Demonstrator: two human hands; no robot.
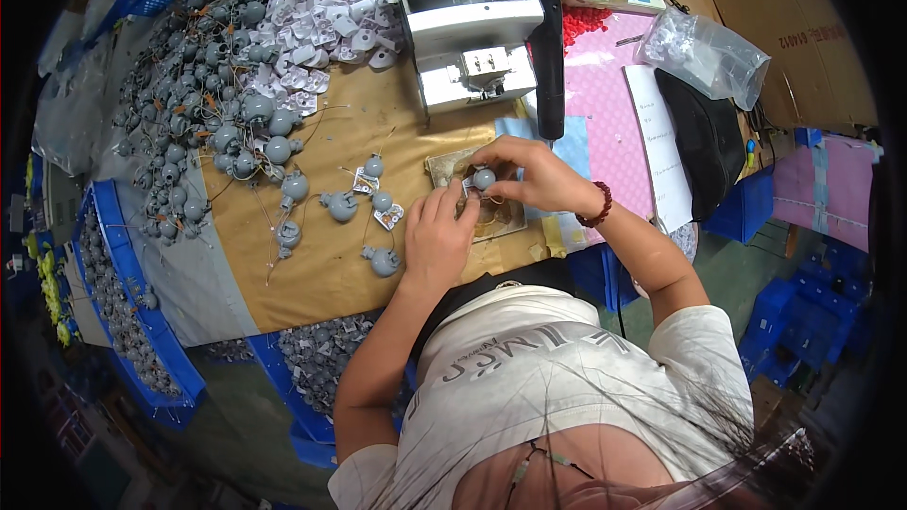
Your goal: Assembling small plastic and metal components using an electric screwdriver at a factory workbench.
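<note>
Dark hair (pixel 770 463), white shirt (pixel 539 354), hands (pixel 545 176) at grey ball (pixel 484 178)

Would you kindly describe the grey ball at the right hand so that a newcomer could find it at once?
From the white machine at top centre, look down to the square tan block. There, the right hand holds the grey ball, whereas the grey balls farther left lie loose, unheld.

Right grip (pixel 539 175) seemingly pinches a grey ball (pixel 484 178); left grip (pixel 437 241) is beside it.
</note>
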